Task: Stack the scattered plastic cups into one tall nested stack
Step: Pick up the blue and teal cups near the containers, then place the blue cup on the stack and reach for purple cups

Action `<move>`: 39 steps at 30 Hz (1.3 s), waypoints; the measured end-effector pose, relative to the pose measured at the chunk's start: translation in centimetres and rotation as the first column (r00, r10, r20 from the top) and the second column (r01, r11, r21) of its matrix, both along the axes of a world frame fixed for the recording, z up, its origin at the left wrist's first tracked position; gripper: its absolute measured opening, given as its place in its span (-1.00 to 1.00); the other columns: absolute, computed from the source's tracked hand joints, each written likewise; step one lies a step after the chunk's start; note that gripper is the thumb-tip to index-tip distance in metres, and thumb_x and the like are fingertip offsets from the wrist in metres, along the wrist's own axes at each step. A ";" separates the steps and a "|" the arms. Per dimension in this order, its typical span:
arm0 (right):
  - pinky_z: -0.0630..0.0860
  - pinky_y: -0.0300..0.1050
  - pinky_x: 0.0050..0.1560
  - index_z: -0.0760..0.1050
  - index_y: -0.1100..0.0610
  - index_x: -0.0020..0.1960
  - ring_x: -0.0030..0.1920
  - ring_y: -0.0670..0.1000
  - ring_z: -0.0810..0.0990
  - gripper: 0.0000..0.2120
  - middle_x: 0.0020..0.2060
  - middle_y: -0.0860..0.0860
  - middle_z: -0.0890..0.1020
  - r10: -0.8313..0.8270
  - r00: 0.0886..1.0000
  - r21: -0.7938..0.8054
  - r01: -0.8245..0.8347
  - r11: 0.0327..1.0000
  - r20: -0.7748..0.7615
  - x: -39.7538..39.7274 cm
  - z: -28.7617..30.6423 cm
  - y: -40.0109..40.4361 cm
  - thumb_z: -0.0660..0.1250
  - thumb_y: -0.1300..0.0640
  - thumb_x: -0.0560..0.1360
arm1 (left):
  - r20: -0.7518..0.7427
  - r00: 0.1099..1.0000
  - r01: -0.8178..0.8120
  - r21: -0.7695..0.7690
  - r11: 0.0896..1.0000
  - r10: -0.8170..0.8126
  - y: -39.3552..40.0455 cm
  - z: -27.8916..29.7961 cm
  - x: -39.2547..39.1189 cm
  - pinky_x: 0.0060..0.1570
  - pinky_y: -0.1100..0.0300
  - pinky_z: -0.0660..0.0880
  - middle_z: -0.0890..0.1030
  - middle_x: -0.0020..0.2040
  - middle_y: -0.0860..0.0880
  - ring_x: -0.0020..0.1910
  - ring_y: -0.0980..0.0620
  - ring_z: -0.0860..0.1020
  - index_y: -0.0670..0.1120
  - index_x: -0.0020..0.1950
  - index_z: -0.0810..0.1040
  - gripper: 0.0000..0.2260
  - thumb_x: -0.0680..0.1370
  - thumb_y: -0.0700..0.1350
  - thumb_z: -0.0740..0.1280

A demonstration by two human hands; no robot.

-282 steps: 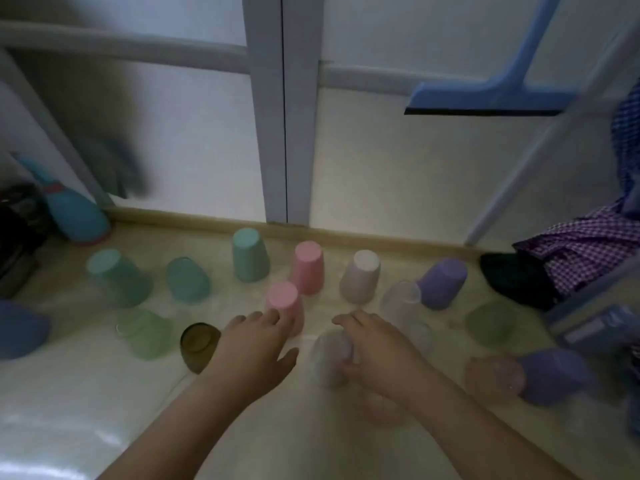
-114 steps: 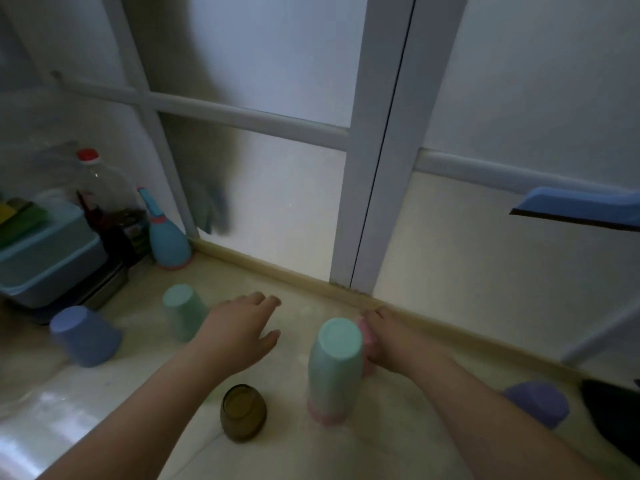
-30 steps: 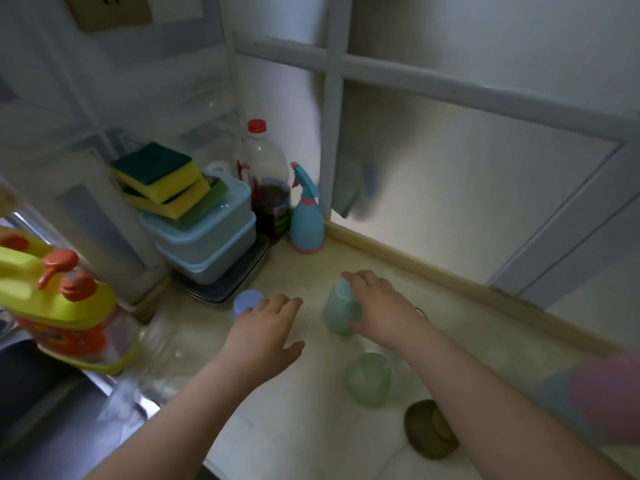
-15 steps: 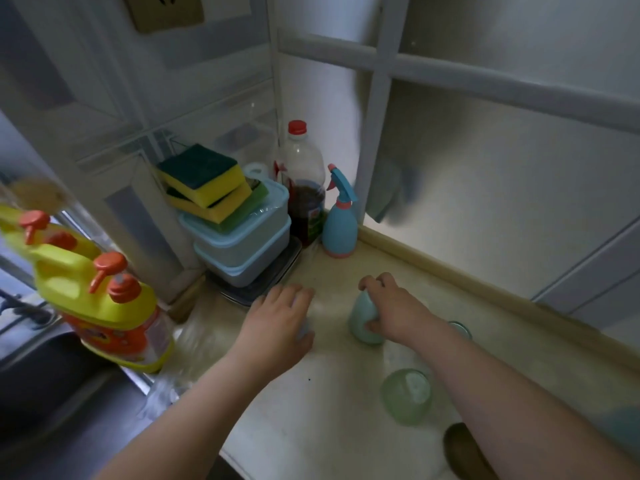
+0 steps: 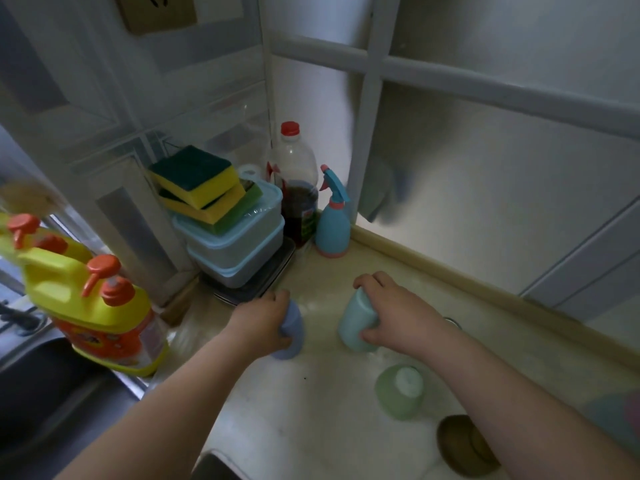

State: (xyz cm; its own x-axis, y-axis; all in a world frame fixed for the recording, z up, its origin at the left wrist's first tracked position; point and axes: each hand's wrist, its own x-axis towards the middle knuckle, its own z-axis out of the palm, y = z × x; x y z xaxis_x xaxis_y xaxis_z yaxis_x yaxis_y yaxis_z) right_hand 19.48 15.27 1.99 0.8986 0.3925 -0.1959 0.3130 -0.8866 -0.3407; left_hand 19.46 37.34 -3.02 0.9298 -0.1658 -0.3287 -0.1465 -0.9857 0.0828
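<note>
left hand (image 5: 261, 323) gripping blue cup (image 5: 292, 332) | right hand (image 5: 398, 315) gripping teal cup (image 5: 356, 323); both on counter (image 5: 311, 410)

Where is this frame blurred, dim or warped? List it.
Head view: dim overall, lit mainly through the frosted window; motion blur smears the yellow detergent bottle at left; wide-angle bending curves the window frame; left hand and right hand on their cups stay fairly sharp.

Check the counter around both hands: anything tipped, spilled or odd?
No spill shows. The pale green cup and the brown cup lie near the right forearm, apparently tipped rather than standing. The left hand grips a blue cup, the right hand a teal cup.
</note>
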 end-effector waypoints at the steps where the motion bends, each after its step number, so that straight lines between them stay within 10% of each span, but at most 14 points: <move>1: 0.52 0.01 -0.04 0.24 0.02 0.32 0.02 0.15 0.53 -0.32 0.21 0.03 0.38 0.001 1.000 0.006 -0.001 1.000 0.014 -0.2 0.4 -0.3 0.46 0.07 0.28 | 0.018 1.000 0.010 0.005 1.000 -0.010 -0.3 0.4 -0.2 -0.06 0.01 0.50 0.48 0.17 -0.15 0.06 -0.18 0.53 -0.11 0.30 0.24 -0.42 0.37 0.03 0.37; 24: 0.43 -0.08 -0.03 0.28 -0.05 0.27 0.02 0.01 0.45 -0.38 0.17 -0.02 0.47 -0.157 0.948 -0.101 0.192 0.976 0.278 -16.5 23.8 -23.6 0.49 -0.02 0.30 | 0.478 0.803 0.390 0.031 0.920 -0.356 -23.7 22.0 -10.7 -0.16 0.05 0.51 0.56 0.02 -0.06 -0.09 -0.10 0.55 -0.03 0.16 0.31 -0.49 0.32 0.14 0.37; 39: 0.53 0.01 0.03 0.26 0.09 0.27 0.08 0.14 0.51 -0.38 0.19 0.10 0.41 -0.293 0.952 -0.076 0.299 0.951 0.084 -15.7 15.3 -26.4 0.48 0.06 0.32 | 0.539 0.797 0.440 -0.211 0.873 -0.271 -29.1 23.3 -12.9 -0.02 0.11 0.44 0.42 0.33 -0.13 0.11 -0.13 0.51 0.04 0.46 -0.05 -0.25 0.43 0.11 0.35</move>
